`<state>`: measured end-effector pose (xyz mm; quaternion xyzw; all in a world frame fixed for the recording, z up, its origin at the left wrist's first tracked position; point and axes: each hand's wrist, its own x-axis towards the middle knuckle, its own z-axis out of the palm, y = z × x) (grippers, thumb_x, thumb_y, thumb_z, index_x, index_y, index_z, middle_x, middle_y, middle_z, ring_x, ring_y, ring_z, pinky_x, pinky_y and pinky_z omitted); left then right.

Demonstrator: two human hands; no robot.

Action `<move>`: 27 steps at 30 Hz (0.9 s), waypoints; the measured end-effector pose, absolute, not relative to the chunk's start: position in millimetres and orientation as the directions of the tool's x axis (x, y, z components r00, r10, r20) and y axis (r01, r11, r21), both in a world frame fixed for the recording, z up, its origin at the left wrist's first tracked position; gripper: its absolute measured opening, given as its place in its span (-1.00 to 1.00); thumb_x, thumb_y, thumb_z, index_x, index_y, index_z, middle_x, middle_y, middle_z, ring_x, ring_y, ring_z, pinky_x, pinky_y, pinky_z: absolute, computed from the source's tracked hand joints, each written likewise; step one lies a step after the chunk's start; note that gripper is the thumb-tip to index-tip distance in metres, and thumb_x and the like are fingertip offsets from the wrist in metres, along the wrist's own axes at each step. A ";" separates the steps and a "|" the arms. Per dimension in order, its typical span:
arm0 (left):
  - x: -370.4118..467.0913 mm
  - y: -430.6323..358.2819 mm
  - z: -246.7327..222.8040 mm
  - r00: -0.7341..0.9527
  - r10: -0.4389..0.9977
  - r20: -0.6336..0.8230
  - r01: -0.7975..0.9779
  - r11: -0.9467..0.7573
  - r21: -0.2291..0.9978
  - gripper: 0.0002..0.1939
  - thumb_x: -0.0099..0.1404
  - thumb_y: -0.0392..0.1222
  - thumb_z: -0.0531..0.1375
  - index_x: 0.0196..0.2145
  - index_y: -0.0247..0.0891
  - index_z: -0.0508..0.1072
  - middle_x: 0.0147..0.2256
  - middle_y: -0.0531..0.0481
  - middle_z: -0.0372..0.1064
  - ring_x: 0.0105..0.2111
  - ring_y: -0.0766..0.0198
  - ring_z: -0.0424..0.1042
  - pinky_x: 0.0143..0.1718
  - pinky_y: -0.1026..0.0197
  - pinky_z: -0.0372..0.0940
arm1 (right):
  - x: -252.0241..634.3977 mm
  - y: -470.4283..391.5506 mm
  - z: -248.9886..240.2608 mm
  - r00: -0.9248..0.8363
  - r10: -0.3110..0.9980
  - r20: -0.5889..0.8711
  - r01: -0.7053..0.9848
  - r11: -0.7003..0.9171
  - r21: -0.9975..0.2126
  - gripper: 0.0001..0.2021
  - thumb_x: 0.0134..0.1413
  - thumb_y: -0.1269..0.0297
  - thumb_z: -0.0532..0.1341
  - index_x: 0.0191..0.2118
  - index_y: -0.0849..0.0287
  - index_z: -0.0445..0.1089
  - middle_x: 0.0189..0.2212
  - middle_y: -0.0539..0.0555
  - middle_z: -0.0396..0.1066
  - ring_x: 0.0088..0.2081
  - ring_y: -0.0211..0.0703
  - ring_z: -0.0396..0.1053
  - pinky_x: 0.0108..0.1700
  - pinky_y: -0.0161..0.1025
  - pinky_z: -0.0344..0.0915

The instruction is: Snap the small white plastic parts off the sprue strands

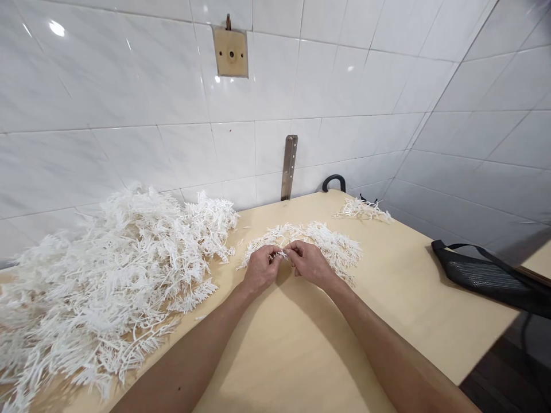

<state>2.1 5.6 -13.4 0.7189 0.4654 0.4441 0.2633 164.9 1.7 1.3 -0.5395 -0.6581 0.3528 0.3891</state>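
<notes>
A: So what's the grip doing here?

B: The left hand (pixel 262 268) has thumb and forefinger pinched together on a tiny white, branching, plastic-looking sprig (pixel 282 254), right around the middle of the frame. The right hand (pixel 310 264) is curled in from the other side, fingertips right up at the sprig's right end. Whether those are actually clamped on it is too small to tell.

A: And the surface?

B: A pale tan, smooth wood-look tabletop (pixel 404 275) with soft arm shadows across the lower middle. It backs onto glossy white tiles (pixel 150 74) with faint grey veining, and the walls meet in a corner at the upper right. There's a yellowed square wall plate (pixel 231 53) at upper centre, a perforated grey metal strip (pixel 288 169) upright against the wall below it, and a black curved hook-shaped handle (pixel 334 179) at the table's far edge. Also a black mesh bag with a strap (pixel 486 278), hanging over the edge at the right.

A: What about all the white stuff?

B: Huge shaggy heap of white branching strands (pixel 129 258) filling the lower left, all thin stems with feathery, spiky tips, kinda coral-like. A lower, flatter white pile (pixel 338 246) fans out just beyond the hands, and a small wispy white cluster (pixel 364 210) sits near the far right corner of the table.
</notes>
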 end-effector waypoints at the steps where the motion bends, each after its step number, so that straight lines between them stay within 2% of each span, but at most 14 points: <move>1: 1.9 5.5 -13.2 0.172 0.902 0.396 0.445 -0.430 0.786 -0.83 0.22 -0.32 0.15 -0.28 -0.21 0.54 -0.29 0.00 0.52 -0.30 0.26 0.45 -0.23 0.22 0.32 | 164.9 1.3 1.5 -0.116 0.985 0.130 0.436 0.168 -0.884 -0.84 0.13 0.18 0.12 -0.34 0.13 0.37 -0.60 -0.10 0.31 -0.67 -0.26 0.32 -0.57 -0.31 0.24; 7: 1.2 6.4 -12.8 0.164 0.891 0.422 0.477 -0.447 0.757 -0.81 0.23 -0.34 0.15 -0.27 -0.20 0.54 -0.31 0.01 0.51 -0.31 0.27 0.43 -0.24 0.22 0.29 | 164.0 1.1 -0.1 -0.109 0.982 0.157 0.536 0.191 -0.822 -0.84 0.14 0.25 0.09 -0.29 0.13 0.41 -0.54 -0.07 0.39 -0.64 -0.28 0.32 -0.48 -0.29 0.25; 12: 1.4 5.1 -11.8 0.169 0.877 0.450 0.553 -0.462 0.693 -0.84 0.21 -0.36 0.15 -0.35 -0.22 0.53 -0.36 0.01 0.49 -0.33 0.27 0.42 -0.24 0.22 0.28 | 162.0 8.2 -7.9 -0.063 0.926 0.372 0.779 0.278 -0.561 -0.83 0.15 0.37 0.05 -0.35 0.18 0.39 -0.39 0.10 0.46 -0.35 -0.13 0.38 -0.29 -0.23 0.22; 14: 1.7 4.4 -11.6 0.158 0.883 0.442 0.561 -0.449 0.695 -0.85 0.20 -0.35 0.16 -0.36 -0.22 0.53 -0.37 0.01 0.49 -0.34 0.27 0.41 -0.25 0.23 0.27 | 164.7 11.5 -9.5 -0.016 0.893 0.449 0.814 0.273 -0.512 -0.83 0.15 0.39 0.04 -0.36 0.18 0.37 -0.36 0.14 0.45 -0.30 -0.10 0.37 -0.25 -0.22 0.21; 20: 2.6 4.0 -12.0 0.137 0.912 0.386 0.539 -0.395 0.744 -0.86 0.23 -0.27 0.14 -0.36 -0.23 0.53 -0.41 0.03 0.48 -0.40 0.29 0.39 -0.30 0.24 0.26 | 188.5 16.5 -3.8 0.159 0.870 0.467 0.782 0.178 -0.597 -0.91 0.05 0.35 0.11 -0.36 0.14 0.35 -0.41 0.07 0.44 -0.37 -0.12 0.35 -0.22 -0.20 0.24; 23: 2.7 4.4 -13.1 0.133 0.907 0.399 0.534 -0.405 0.742 -0.85 0.24 -0.27 0.14 -0.34 -0.23 0.53 -0.37 0.01 0.49 -0.38 0.29 0.39 -0.27 0.23 0.27 | 199.6 16.3 2.3 0.233 0.830 0.506 0.797 0.136 -0.589 -0.90 0.00 0.37 0.12 -0.34 0.16 0.36 -0.38 0.10 0.42 -0.35 -0.10 0.35 -0.20 -0.16 0.26; 25: 2.8 4.5 -13.6 0.133 0.906 0.401 0.532 -0.407 0.743 -0.86 0.23 -0.27 0.16 -0.33 -0.23 0.54 -0.37 0.01 0.50 -0.38 0.29 0.40 -0.26 0.23 0.28 | 200.3 13.8 7.0 0.241 0.794 0.558 0.800 0.163 -0.578 -0.88 0.00 0.38 0.12 -0.31 0.17 0.38 -0.33 0.14 0.42 -0.37 -0.11 0.36 -0.20 -0.15 0.28; 27: 3.0 4.3 -13.3 0.131 0.909 0.396 0.526 -0.403 0.749 -0.86 0.23 -0.27 0.17 -0.33 -0.22 0.55 -0.36 0.00 0.52 -0.37 0.28 0.42 -0.26 0.22 0.28 | 193.9 9.1 11.1 0.164 0.807 0.568 0.765 0.259 -0.589 -0.88 0.05 0.36 0.12 -0.30 0.16 0.40 -0.32 0.12 0.44 -0.39 -0.15 0.37 -0.22 -0.18 0.29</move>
